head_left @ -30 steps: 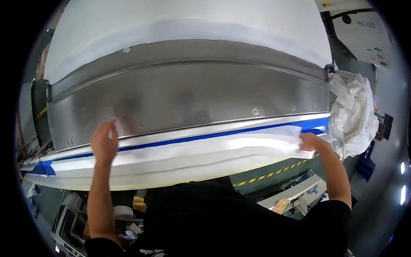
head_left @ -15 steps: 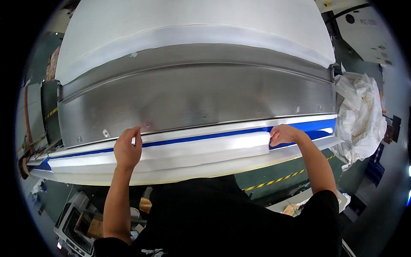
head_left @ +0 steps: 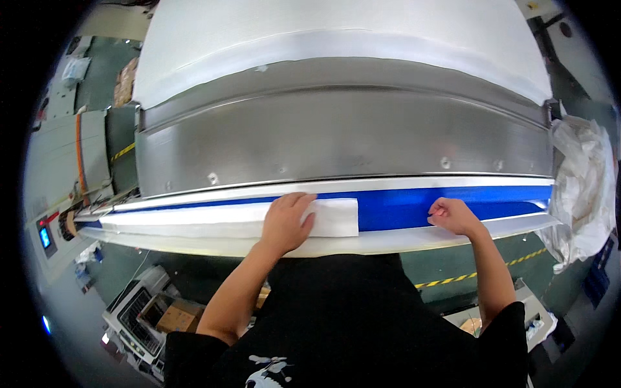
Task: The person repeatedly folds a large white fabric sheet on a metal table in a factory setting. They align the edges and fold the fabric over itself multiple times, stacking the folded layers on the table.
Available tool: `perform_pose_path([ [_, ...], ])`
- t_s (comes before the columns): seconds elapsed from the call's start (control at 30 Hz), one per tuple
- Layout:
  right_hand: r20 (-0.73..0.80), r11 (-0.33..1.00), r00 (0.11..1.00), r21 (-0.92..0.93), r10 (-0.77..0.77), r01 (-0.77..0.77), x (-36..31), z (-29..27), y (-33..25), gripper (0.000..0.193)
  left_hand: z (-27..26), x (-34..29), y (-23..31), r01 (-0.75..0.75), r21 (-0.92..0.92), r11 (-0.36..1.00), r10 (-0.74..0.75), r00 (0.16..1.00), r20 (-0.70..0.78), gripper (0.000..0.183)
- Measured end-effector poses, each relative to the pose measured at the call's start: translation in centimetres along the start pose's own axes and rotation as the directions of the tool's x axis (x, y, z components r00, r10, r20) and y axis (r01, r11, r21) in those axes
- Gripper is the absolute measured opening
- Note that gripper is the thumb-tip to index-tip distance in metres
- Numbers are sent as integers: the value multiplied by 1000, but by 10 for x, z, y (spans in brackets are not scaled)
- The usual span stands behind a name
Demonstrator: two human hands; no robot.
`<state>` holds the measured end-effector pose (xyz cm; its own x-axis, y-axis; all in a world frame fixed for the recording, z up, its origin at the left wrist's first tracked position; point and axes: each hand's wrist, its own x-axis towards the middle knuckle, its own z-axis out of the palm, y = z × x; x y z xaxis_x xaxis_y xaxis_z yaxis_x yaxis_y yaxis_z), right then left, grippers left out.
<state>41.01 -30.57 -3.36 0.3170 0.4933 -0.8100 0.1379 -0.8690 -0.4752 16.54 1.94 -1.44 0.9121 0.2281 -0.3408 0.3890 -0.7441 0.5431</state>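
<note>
A long white cloth strip [head_left: 194, 223] lies along a blue surface [head_left: 394, 210] in the front trough of a large machine. The strip's straight right end falls near the middle of the trough, and bare blue shows from there rightward. My left hand [head_left: 286, 223] rests on the strip a little left of that end, fingers forward and thumb apart. Over the bare blue, apart from the cloth, hovers my right hand [head_left: 457, 217]. Its fingers are curled together and nothing shows between them.
Behind the trough rises a grey metal plate [head_left: 343, 139], with a broad white sheet [head_left: 349, 26] beyond it. Crumpled translucent plastic [head_left: 582, 187] hangs at the right end. A cardboard box [head_left: 181, 317] sits low at the left. Yellow-black tape [head_left: 446, 281] marks the floor.
The strip's right end lies farther left, baring more blue. My right hand has come away from that end. My left hand has moved right onto the strip. The whole view has shifted.
</note>
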Motion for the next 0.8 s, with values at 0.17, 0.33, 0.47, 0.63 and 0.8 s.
perform_pose_path([
  [0.17,-11,996,1000,85,-25,26,-5,17,-12,25,-16,-10,-29,30,150,988,-49,991,126,35],
  [0.33,-9,996,999,74,-43,44,-5,29,-18,24,-55,-31,-76,179,255,950,-218,966,135,35],
  [0.47,8,994,994,-5,-109,109,0,33,-26,29,-66,-49,-94,247,237,940,-253,967,-6,36],
  [0.63,66,973,981,-126,-184,191,5,38,-55,34,-55,-50,-61,263,178,948,-254,964,-72,34],
  [0.8,9,945,965,-200,-263,260,21,41,-76,32,-26,-42,-29,106,80,991,-95,987,-129,30],
])
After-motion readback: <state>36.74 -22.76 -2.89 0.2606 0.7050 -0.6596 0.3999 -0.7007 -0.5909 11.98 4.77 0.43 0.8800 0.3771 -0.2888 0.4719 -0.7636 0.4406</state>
